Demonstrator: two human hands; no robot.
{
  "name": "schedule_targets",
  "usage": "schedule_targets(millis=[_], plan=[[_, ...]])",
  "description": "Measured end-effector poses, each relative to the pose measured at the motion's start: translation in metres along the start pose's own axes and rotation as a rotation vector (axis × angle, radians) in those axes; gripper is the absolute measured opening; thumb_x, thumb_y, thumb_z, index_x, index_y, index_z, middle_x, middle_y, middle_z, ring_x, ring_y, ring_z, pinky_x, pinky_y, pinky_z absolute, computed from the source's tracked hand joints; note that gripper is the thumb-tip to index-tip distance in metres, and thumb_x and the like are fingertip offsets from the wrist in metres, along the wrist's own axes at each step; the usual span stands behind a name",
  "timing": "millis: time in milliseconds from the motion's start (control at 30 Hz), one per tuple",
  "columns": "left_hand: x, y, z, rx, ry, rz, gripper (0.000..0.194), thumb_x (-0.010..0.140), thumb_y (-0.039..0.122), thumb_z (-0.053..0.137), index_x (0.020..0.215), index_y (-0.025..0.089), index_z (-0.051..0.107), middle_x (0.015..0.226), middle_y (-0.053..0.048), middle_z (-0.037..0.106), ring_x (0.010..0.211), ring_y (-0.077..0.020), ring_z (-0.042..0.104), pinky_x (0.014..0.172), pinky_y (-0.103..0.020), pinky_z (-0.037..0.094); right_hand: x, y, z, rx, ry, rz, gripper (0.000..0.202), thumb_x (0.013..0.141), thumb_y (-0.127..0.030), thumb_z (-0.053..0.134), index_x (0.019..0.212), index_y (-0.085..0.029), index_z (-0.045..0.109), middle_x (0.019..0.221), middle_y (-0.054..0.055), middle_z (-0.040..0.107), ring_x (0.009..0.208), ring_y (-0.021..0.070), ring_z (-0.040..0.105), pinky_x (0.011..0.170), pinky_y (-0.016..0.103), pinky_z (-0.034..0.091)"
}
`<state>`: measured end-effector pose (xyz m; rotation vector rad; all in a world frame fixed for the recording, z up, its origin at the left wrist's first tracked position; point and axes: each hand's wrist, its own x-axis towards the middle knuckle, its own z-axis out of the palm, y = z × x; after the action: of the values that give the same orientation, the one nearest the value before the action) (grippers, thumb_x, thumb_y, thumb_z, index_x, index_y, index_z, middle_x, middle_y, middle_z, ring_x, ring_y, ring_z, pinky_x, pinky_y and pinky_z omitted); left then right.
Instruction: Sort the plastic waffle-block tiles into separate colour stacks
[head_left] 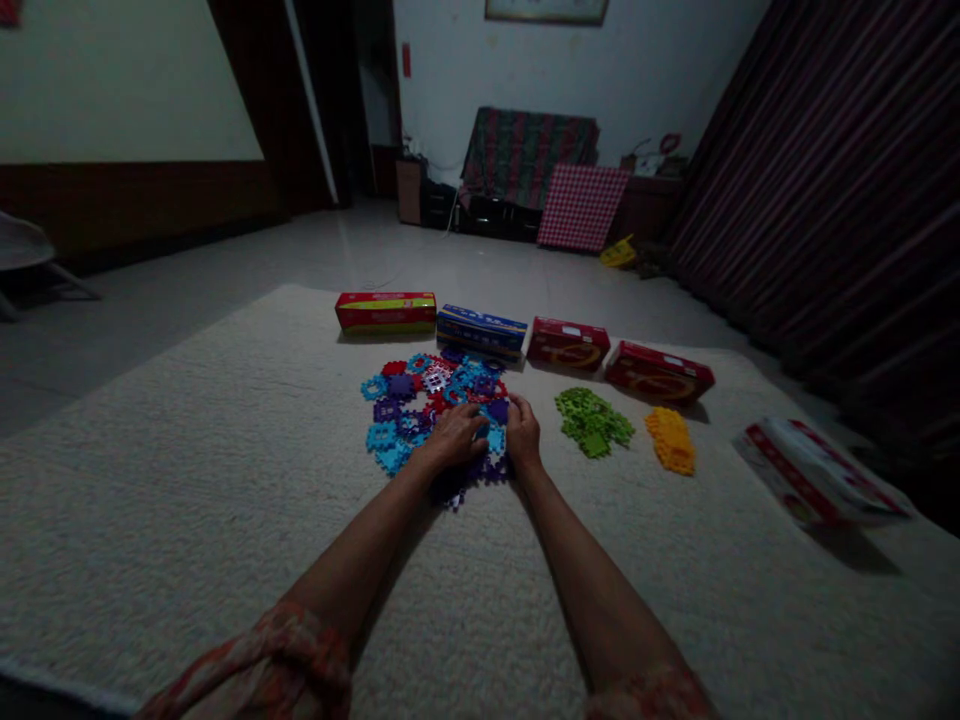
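A loose pile of plastic interlocking gear-shaped pieces (400, 386) in blue, purple and red lies on the pale mat, with a few whitish-looking ones among them. My left hand (454, 437) rests on the near part of this pile, palm down, its fingers stretched out and thumb apart. At the pile's right edge, my right hand (523, 432) stands on its side, fingers slightly bent beside a purple piece (497, 410). Its thumb side is partly hidden, and I see nothing clearly gripped. To its right are a heap of green pieces (592, 422) and a smaller stack of yellow pieces (672, 440).
Behind the pieces stand a red-and-green box (386, 313), a blue box (481, 332) and two red boxes (568, 344). A white-and-red box (817, 475) sits at the right. The mat (225, 480) spreads over a tiled floor; a dark curtain (825, 170) hangs at the right.
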<state>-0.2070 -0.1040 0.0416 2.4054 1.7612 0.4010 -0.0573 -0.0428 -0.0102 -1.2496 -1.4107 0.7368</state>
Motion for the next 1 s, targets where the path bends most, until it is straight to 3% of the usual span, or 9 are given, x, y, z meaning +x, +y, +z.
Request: schedule_targets(millis=[133,267,367,500,667,833,1000], plan=[[-0.004,-0.013,-0.008,-0.026,0.063,-0.095,0.035,0.085,0.023,0.066,0.120,0.020,0.071,0.139,-0.014,0.061,0.129,-0.0297,0.057,0.111,-0.044,0.046,-0.011,-0.012,0.019,0.062,0.018,-0.004,0.047,0.091,-0.043,0.037,0.118,-0.017,0.065,0.123,0.013,0.070,0.117,0.0230,0.063,0.105,0.039,0.047],[0.009,-0.012,-0.011,-0.113,0.186,-0.148,0.035,0.086,0.019,0.061,0.119,0.019,0.073,0.127,-0.011,0.069,0.119,-0.0259,0.064,0.108,-0.039,0.048,-0.010,-0.012,0.009,0.058,0.104,-0.004,0.045,0.093,-0.040,0.035,0.117,-0.016,0.064,0.125,0.014,0.068,0.119,0.0225,0.061,0.107,0.040,0.045],[0.033,0.010,-0.004,-0.211,0.253,-0.138,0.034,0.086,0.017,0.059,0.116,0.020,0.074,0.122,-0.009,0.072,0.118,-0.0245,0.065,0.108,-0.038,0.048,-0.004,-0.007,-0.018,0.023,0.165,-0.014,0.044,0.093,-0.037,0.033,0.115,-0.015,0.064,0.117,0.016,0.070,0.113,0.0238,0.063,0.103,0.043,0.048],[0.074,0.060,0.017,-0.378,0.251,-0.105,0.035,0.084,0.012,0.058,0.115,0.018,0.075,0.121,-0.009,0.074,0.118,-0.0225,0.066,0.110,-0.035,0.046,0.003,-0.005,-0.068,-0.041,0.217,-0.106,0.036,0.090,-0.032,0.039,0.109,-0.017,0.066,0.114,0.015,0.070,0.111,0.0247,0.063,0.105,0.045,0.046],[0.123,0.104,0.044,-0.599,0.270,-0.183,0.037,0.087,0.009,0.054,0.118,0.015,0.072,0.123,-0.010,0.073,0.117,-0.0219,0.067,0.108,-0.035,0.048,0.021,0.001,-0.130,-0.170,0.230,-0.271,0.029,0.087,-0.027,0.044,0.103,-0.020,0.067,0.113,0.013,0.070,0.115,0.0256,0.062,0.110,0.047,0.043],[0.166,0.112,0.073,-0.680,0.357,-0.212,0.034,0.087,0.010,0.056,0.117,0.016,0.072,0.125,-0.014,0.071,0.119,-0.0236,0.066,0.108,-0.039,0.049,0.061,0.020,-0.168,-0.454,0.092,-0.228,0.029,0.088,-0.028,0.050,0.109,-0.018,0.068,0.122,0.015,0.069,0.121,0.0269,0.060,0.111,0.046,0.043],[0.189,0.107,0.097,-0.620,0.389,-0.158,0.033,0.088,0.012,0.056,0.118,0.015,0.070,0.125,-0.014,0.071,0.120,-0.0238,0.065,0.108,-0.039,0.048,0.095,0.040,-0.179,-0.521,-0.024,-0.139,0.026,0.086,-0.033,0.059,0.107,-0.022,0.070,0.120,0.012,0.071,0.117,0.0287,0.063,0.106,0.048,0.045]])
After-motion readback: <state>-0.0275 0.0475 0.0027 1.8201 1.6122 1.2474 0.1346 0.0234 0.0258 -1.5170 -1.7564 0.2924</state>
